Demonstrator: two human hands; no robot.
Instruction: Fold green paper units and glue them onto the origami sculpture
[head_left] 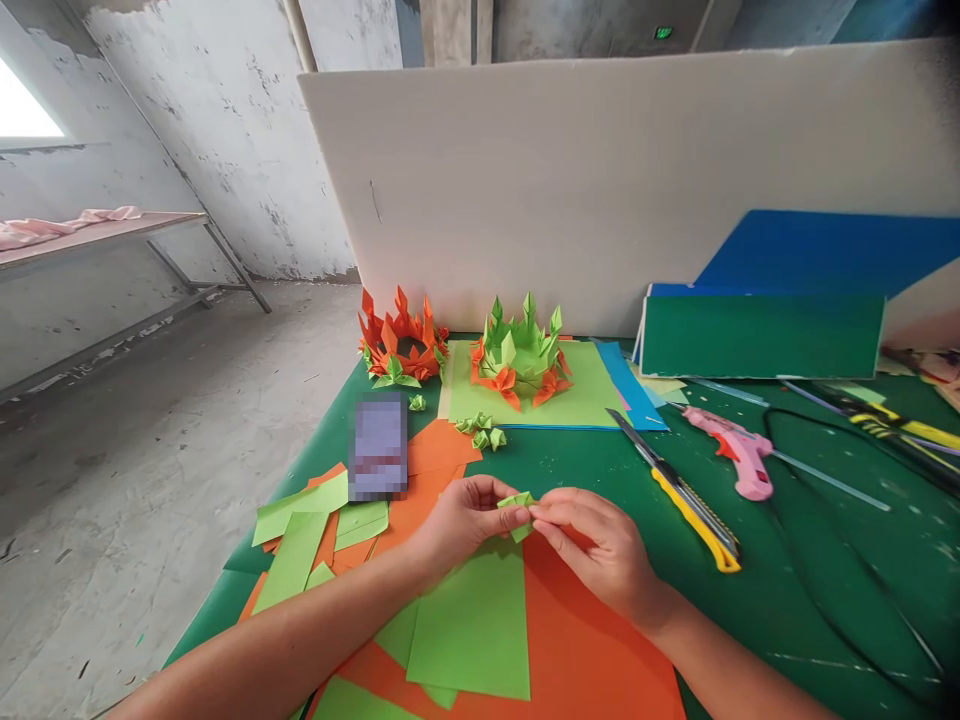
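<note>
While left hand point(466, 515) and right hand point(604, 545) pinch folded green paper point(517, 499), green tabletop point(574, 455) spreads below, peeling wall point(240, 120) beyond

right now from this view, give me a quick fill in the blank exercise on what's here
The left hand and right hand hold a folded paper coloured ____.
In view, the mostly orange crown stands to the ____ of the mostly green crown.
The glue gun is mainly ____.
The cutter has a mainly ____ handle.
Missing words: green; left; pink; yellow.
</note>
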